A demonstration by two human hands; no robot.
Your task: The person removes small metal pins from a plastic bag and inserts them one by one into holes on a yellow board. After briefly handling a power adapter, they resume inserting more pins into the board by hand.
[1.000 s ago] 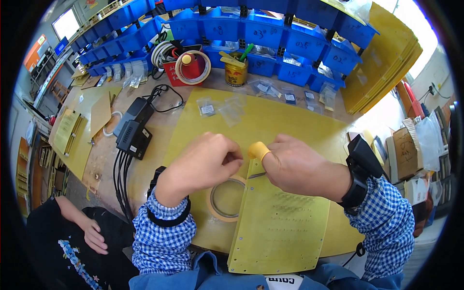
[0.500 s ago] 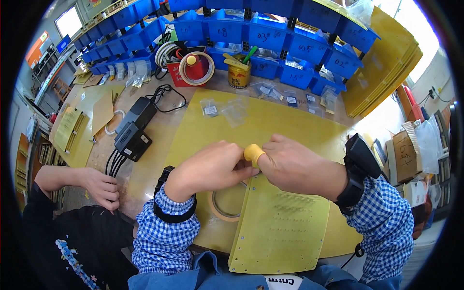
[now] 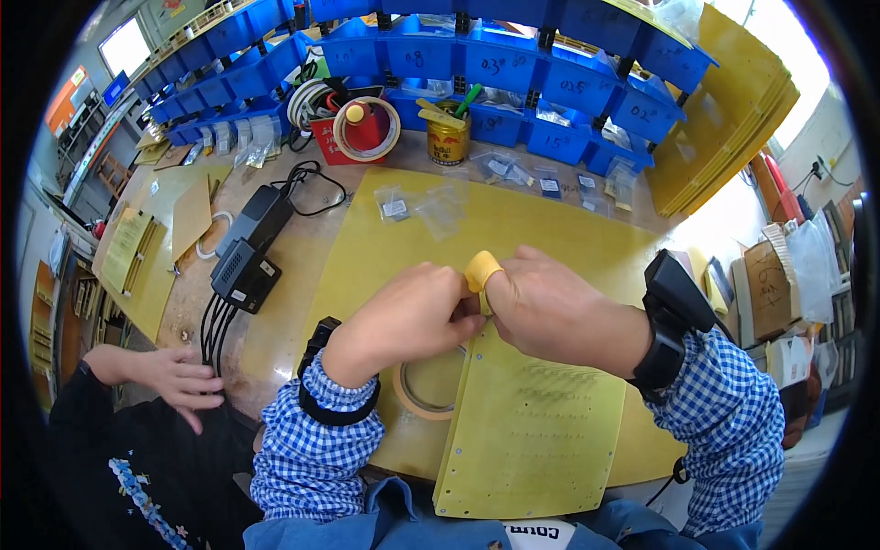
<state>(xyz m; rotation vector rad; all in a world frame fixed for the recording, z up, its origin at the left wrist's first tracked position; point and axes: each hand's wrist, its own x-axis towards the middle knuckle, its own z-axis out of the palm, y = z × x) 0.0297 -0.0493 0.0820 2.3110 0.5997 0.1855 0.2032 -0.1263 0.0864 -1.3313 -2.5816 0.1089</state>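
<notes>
My left hand and my right hand meet at the far left corner of a yellow-green perforated board. Both are closed, with fingers bent inward; whatever lies between the fingertips is hidden. A yellow finger cover sits on a digit of my right hand, close against the left hand. The board is a flat sheet with rows of small holes, apparently stacked on another sheet along its left edge. Partly under the board and left hand lies a roll of tape.
Small plastic bags lie on the large yellow sheet. Beyond stand a gold can, a tape roll and blue bins. A black cabled device rests at left, near another person's hand. Yellow sheets lean at right.
My hands stay nearly in place at the board's corner, with slight finger movement. The other person's hand has shifted a little and spread its fingers. The view has tilted slightly.
</notes>
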